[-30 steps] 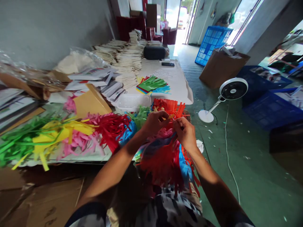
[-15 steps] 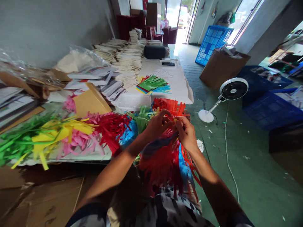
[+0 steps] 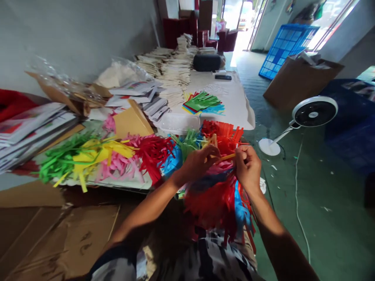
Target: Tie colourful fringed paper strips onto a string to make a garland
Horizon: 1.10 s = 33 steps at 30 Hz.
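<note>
A narrow orange-yellow strip (image 3: 227,157) is stretched between my two hands. My left hand (image 3: 197,162) is closed on its left end, fingers bent and the fingertips partly hidden. At the other end, my right hand (image 3: 249,166) pinches the strip between thumb and fingers. Below them, a bunch of red fringed strips (image 3: 209,201) hangs over my lap, blurred in part, with blue strips (image 3: 240,207) at its right side. Just beyond my hands lie orange-red fringed strips (image 3: 230,134) at the table's end.
Green (image 3: 63,156), yellow (image 3: 96,152) and dark red fringes (image 3: 154,152) cover the table's near edge. Behind them are a clear plastic tray (image 3: 177,123) and a fan of coloured sheets (image 3: 203,102). A white fan (image 3: 313,113) stands on the floor at right, cardboard (image 3: 84,234) at lower left.
My view has turned left, so the scene sits further right. My hands have drawn apart, and the orange-yellow strip now shows stretched between them.
</note>
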Tool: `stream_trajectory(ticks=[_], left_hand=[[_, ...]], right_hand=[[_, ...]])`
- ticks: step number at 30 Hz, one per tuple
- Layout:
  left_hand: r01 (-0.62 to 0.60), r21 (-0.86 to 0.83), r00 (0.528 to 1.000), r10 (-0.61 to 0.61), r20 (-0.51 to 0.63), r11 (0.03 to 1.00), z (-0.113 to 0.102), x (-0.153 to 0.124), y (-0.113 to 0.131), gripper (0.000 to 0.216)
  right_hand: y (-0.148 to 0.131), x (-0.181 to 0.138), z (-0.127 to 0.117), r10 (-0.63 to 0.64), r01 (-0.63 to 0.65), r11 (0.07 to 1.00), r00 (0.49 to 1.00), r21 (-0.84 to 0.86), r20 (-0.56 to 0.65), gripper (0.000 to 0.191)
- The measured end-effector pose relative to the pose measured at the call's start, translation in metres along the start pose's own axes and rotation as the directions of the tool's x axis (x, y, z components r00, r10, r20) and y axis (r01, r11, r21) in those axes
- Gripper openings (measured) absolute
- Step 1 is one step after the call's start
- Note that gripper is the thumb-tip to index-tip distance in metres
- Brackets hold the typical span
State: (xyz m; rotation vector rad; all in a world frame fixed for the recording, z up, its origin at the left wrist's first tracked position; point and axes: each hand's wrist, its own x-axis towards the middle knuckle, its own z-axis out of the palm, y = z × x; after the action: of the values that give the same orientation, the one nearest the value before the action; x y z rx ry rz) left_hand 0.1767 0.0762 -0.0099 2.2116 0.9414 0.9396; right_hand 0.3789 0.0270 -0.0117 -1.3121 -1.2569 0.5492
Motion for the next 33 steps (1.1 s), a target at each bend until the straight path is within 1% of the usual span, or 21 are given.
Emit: stream_trajectory(ticks=[1, 3, 4, 5, 7, 8, 10, 12, 13, 15, 17, 18, 20, 21, 22, 23, 24, 25, 26, 29, 33], left_hand=[[-0.041, 0.043, 0.998, 0.044, -0.052, 0.998, -0.011, -0.005, -0.005, 0.01], [-0.138, 0.142, 0.981, 0.155, -0.114, 0.98, -0.037, -0.014, -0.016, 0.016], [-0.19, 0.191, 0.973, 0.21, -0.09, 0.963, -0.051, -0.019, -0.022, 0.021], [-0.223, 0.247, 0.97, 0.24, -0.038, 0.943, -0.064, -0.024, -0.027, 0.026], [-0.27, 0.356, 0.963, 0.248, 0.108, 0.894, -0.083, -0.031, -0.035, 0.03], [-0.291, 0.399, 0.955, 0.24, 0.174, 0.869, -0.088, -0.034, -0.039, 0.03], [-0.34, 0.441, 0.932, 0.234, 0.277, 0.831, -0.09, -0.038, -0.045, 0.03], [-0.367, 0.439, 0.915, 0.235, 0.327, 0.82, -0.088, -0.038, -0.049, 0.027], [-0.365, 0.429, 0.915, 0.233, 0.328, 0.826, -0.087, -0.036, -0.051, 0.025], [-0.319, 0.399, 0.936, 0.22, 0.275, 0.859, -0.092, -0.032, -0.05, 0.018], [-0.239, 0.343, 0.969, 0.201, 0.143, 0.908, -0.105, -0.025, -0.045, 0.013], [-0.19, 0.296, 0.982, 0.183, 0.053, 0.936, -0.113, -0.021, -0.042, 0.013], [-0.07, 0.134, 0.985, 0.09, -0.15, 0.989, -0.127, -0.014, -0.034, 0.015], [-0.01, 0.015, 0.973, 0.014, -0.232, 1.0, -0.131, -0.01, -0.03, 0.017], [0.04, -0.117, 0.956, -0.073, -0.284, 0.992, -0.133, -0.006, -0.026, 0.02], [0.08, -0.247, 0.94, -0.155, -0.303, 0.966, -0.133, -0.002, -0.023, 0.023], [0.107, -0.361, 0.93, -0.222, -0.293, 0.926, -0.129, 0.003, -0.021, 0.026], [0.124, -0.448, 0.929, -0.262, -0.26, 0.885, -0.123, 0.007, -0.019, 0.028], [0.128, -0.508, 0.934, -0.276, -0.228, 0.852, -0.114, 0.012, -0.017, 0.029], [0.149, -0.575, 0.944, -0.289, -0.16, 0.804, -0.082, 0.026, -0.012, 0.022], [0.27, -0.544, 0.937, -0.347, -0.042, 0.795, -0.041, 0.039, -0.004, 0.015]], right_hand=[[0.0, 0.001, -0.001, 0.002, -0.002, 1.0, 1.0, 0.022, 0.003, 0.026], [0.001, 0.002, -0.003, -0.001, 0.001, 0.999, 1.0, 0.049, 0.0, 0.026], [0.001, 0.002, -0.004, -0.001, 0.001, 0.999, 1.0, 0.053, -0.004, 0.027], [0.001, 0.002, -0.004, 0.0, 0.001, 0.999, 1.0, 0.049, -0.011, 0.028], [0.002, 0.002, -0.004, 0.001, -0.001, 1.0, 1.0, 0.03, -0.021, 0.03], [0.002, 0.002, -0.003, 0.005, -0.005, 1.0, 1.0, 0.021, -0.019, 0.031], [0.002, 0.002, -0.002, 0.015, -0.015, 1.0, 1.0, 0.016, -0.009, 0.032], [0.002, 0.002, -0.001, 0.019, -0.019, 1.0, 1.0, 0.018, -0.002, 0.032], [0.003, 0.002, -0.001, 0.019, -0.019, 1.0, 1.0, 0.02, -0.001, 0.031], [0.004, 0.002, -0.002, 0.014, -0.014, 1.0, 1.0, 0.024, 0.0, 0.03], [0.005, 0.002, -0.004, 0.008, -0.008, 1.0, 1.0, 0.02, 0.0, 0.029], [0.005, 0.003, -0.004, 0.006, -0.006, 1.0, 1.0, 0.021, 0.0, 0.029], [0.005, 0.002, -0.005, 0.009, -0.01, 1.0, 1.0, 0.026, 0.006, 0.028], [0.004, 0.002, -0.004, 0.01, -0.01, 1.0, 1.0, 0.027, 0.012, 0.028], [0.003, 0.002, -0.004, 0.008, -0.009, 1.0, 1.0, 0.027, 0.018, 0.028], [0.003, 0.002, -0.004, 0.005, -0.005, 1.0, 1.0, 0.023, 0.025, 0.028], [0.002, 0.002, -0.003, 0.0, -0.001, 1.0, 1.0, 0.016, 0.03, 0.028], [0.001, 0.003, -0.003, -0.005, 0.004, 1.0, 0.999, 0.009, 0.034, 0.027], [0.0, 0.003, -0.002, -0.009, 0.009, 1.0, 0.999, 0.006, 0.037, 0.027], [-0.001, 0.004, -0.001, -0.032, 0.032, 0.999, 0.998, 0.0, 0.046, 0.027], [-0.002, 0.006, 0.0, -0.064, 0.067, 0.996, 0.996, -0.05, 0.068, 0.025]])
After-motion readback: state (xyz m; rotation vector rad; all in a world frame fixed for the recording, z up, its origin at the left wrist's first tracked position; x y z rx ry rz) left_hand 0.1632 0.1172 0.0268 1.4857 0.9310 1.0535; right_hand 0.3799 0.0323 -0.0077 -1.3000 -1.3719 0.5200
